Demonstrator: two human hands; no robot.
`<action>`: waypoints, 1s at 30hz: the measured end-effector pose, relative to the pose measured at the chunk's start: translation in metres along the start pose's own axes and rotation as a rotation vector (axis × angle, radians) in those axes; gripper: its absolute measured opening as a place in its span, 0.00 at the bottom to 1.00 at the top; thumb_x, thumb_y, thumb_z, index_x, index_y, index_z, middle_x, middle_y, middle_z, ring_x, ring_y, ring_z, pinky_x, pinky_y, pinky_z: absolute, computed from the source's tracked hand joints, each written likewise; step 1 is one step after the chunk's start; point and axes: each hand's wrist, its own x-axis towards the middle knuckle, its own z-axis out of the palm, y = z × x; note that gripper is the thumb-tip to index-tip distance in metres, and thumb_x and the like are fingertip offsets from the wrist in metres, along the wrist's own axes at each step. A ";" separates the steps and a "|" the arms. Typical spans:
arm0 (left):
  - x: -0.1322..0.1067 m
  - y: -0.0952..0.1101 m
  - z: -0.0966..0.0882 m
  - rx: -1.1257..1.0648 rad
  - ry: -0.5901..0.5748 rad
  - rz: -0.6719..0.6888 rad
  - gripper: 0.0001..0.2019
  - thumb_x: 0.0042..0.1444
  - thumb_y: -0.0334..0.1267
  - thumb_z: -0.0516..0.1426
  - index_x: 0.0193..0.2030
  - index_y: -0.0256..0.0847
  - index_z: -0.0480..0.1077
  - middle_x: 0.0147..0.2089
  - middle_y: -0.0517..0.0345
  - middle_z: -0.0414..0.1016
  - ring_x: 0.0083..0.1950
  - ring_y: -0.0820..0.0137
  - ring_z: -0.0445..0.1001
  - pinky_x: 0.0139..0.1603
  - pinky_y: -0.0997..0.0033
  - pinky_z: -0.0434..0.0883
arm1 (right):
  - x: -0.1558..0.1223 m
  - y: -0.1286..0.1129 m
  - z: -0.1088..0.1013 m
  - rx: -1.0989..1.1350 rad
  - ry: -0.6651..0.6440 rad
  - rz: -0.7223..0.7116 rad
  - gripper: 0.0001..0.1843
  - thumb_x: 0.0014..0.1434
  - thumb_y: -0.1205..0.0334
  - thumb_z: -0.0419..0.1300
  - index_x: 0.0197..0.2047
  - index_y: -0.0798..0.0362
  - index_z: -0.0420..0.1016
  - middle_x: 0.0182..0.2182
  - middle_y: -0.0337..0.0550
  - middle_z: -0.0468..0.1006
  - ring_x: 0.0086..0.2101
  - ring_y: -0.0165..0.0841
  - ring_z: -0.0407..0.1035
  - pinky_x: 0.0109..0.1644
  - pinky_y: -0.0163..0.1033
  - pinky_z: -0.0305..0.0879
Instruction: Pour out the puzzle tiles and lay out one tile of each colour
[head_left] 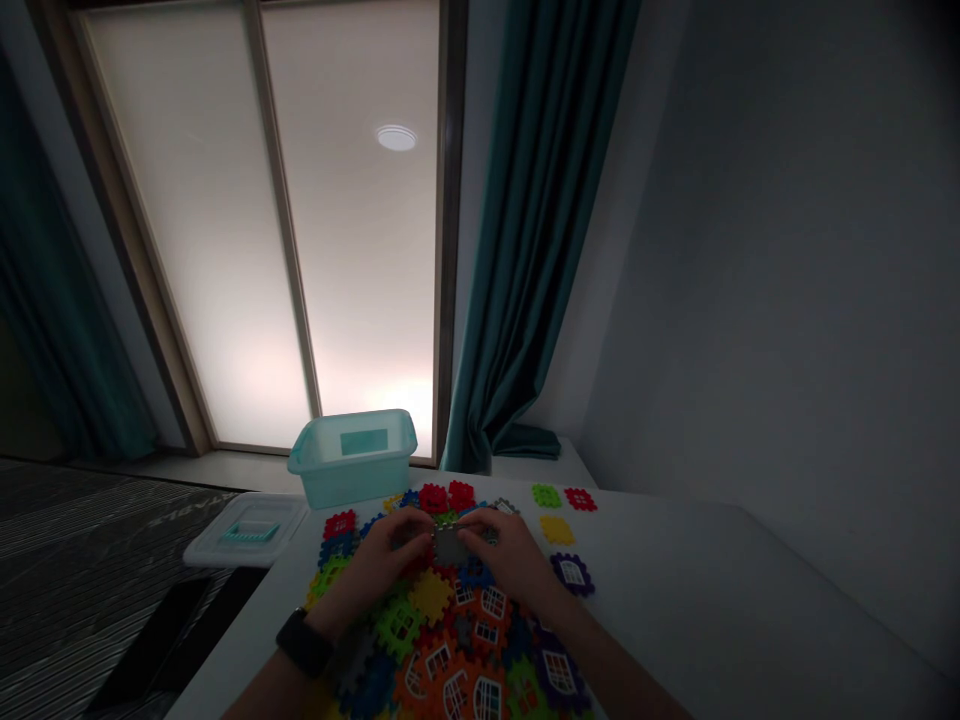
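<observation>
Both my left hand (382, 562) and my right hand (501, 556) pinch a grey interlocking plastic tile (448, 546) from either side, above the middle of the table. Beneath them lies a large joined sheet of multicoloured waffle-edged tiles (442, 640) with window-shaped cutouts, partly hidden by my hands and forearms. To the right of my right hand lie separate tiles: a green one (546, 496), a red one (580, 499), a yellow one (556, 530) and a purple one (571, 574).
A translucent aqua plastic box (351, 458) stands behind the tiles, and its lid (247, 530) lies at the table's left edge. The white table (697, 610) stretches right to a grey wall. A dark striped surface (82, 530) lies left, below the table. A black watch (304, 642) circles my left wrist.
</observation>
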 end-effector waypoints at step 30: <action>-0.005 0.003 -0.002 0.132 -0.011 0.078 0.14 0.61 0.40 0.60 0.53 0.46 0.70 0.52 0.51 0.77 0.53 0.59 0.76 0.55 0.54 0.74 | -0.012 0.020 0.012 -0.504 0.094 -0.627 0.08 0.69 0.68 0.52 0.44 0.50 0.72 0.47 0.49 0.77 0.47 0.39 0.72 0.51 0.46 0.70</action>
